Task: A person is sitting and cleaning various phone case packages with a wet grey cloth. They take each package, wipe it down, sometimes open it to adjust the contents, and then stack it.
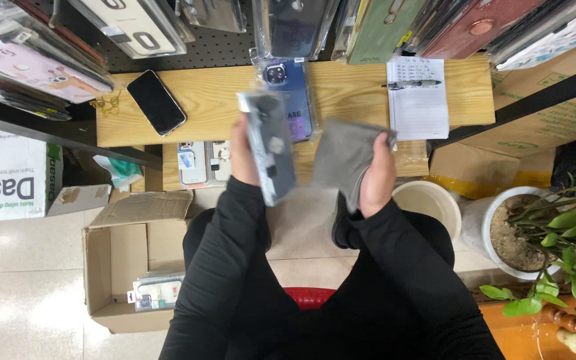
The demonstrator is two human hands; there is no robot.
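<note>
A packaged phone case (269, 143), dark and sealed in a clear sleeve, is being held up on edge in front of the seated person, just above the near rim of the wooden shelf (208, 107). The left hand (245, 157) is wrapping around its left side, fingers closed on it from behind. Just to the right, and not touching the case, the right hand (376, 179) is gripping a grey cloth (345, 160), which is hanging folded and bunched from the closed fingers. Both arms are in black sleeves.

Behind the case, a blue phone case in clear wrapping (295, 100) is lying on the shelf. A black phone (156, 102) is resting face up further left, and a notepad (418, 97) with a pen (411, 84) across its top is sitting to the right. More packaged cases are hanging overhead on the pegboard. On the floor to the left, an open cardboard box (125, 267) is holding a few packaged items. To the right, a white bucket (431, 203) is standing beside a white pot with a green plant (568, 233).
</note>
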